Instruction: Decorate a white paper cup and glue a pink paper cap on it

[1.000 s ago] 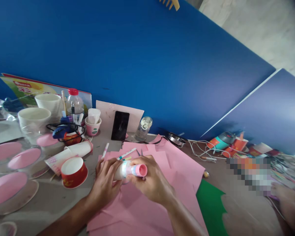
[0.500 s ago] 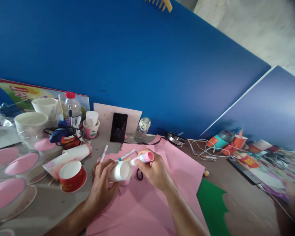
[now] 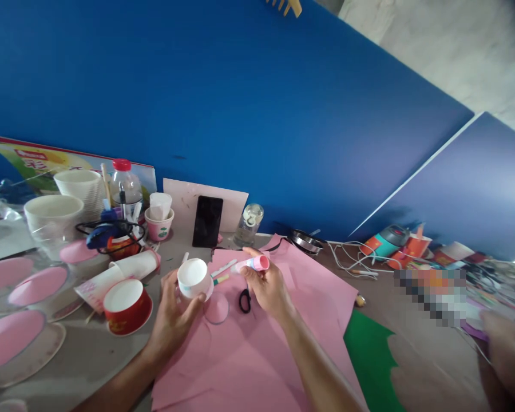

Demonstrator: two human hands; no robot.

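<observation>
My left hand [image 3: 171, 312] is wrapped round a short white paper cup [image 3: 193, 277], its open mouth turned up toward me. In my right hand [image 3: 269, 290] is a glue stick [image 3: 257, 263] with a pink end, held nearly level, its white end pointing left toward the cup but apart from it. Just below the cup lies a round pink paper disc [image 3: 217, 309] on large pink paper sheets [image 3: 257, 360]. Black-handled scissors [image 3: 244, 301] rest under my right hand, and a marker with a green part [image 3: 220, 280] lies between the hands.
On the left stand a red paper bowl [image 3: 129, 312], pink-topped cups [image 3: 38, 286], stacked white cups [image 3: 79, 186] and a red-capped bottle [image 3: 126, 186]. A phone [image 3: 208, 221] leans at the back. Green paper [image 3: 371, 357] lies right, with another person's blurred hand [image 3: 504, 343] beyond.
My left hand has moved slightly left and turned the paper cup from facing right to facing up. The pink disc and scissors show more fully. My right hand keeps the glue stick, slightly shifted.
</observation>
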